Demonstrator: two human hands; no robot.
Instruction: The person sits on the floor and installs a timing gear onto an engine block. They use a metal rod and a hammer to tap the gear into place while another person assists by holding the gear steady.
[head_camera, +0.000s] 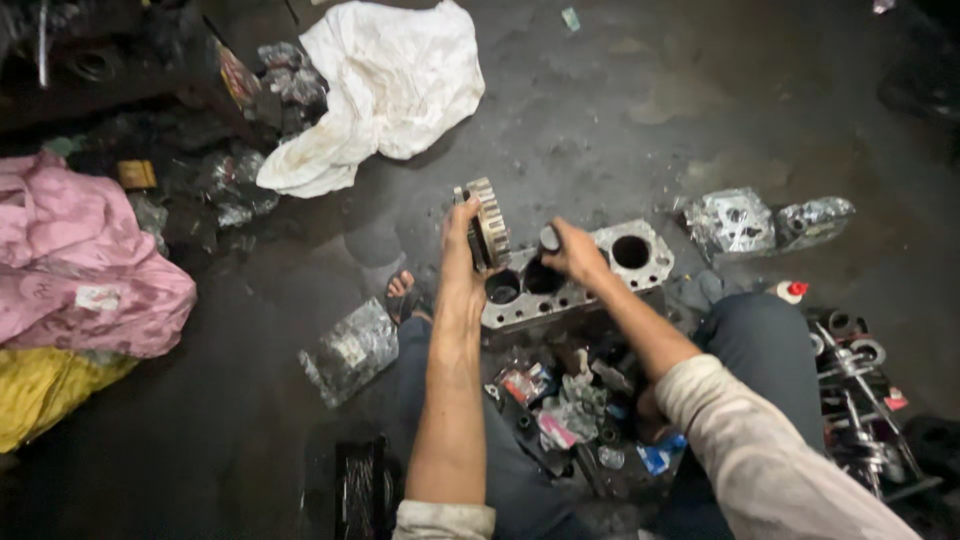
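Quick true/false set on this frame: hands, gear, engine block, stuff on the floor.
1. The left hand holds a toothed gear. True.
2. The right hand rests flat on the floor. False: it grips a small dark cylinder over the engine block.
3. The engine block shows round bores. True.
4. The white cloth covers the engine block. False: it lies apart, farther up the floor.
5. A pink cloth lies at the left edge. True.
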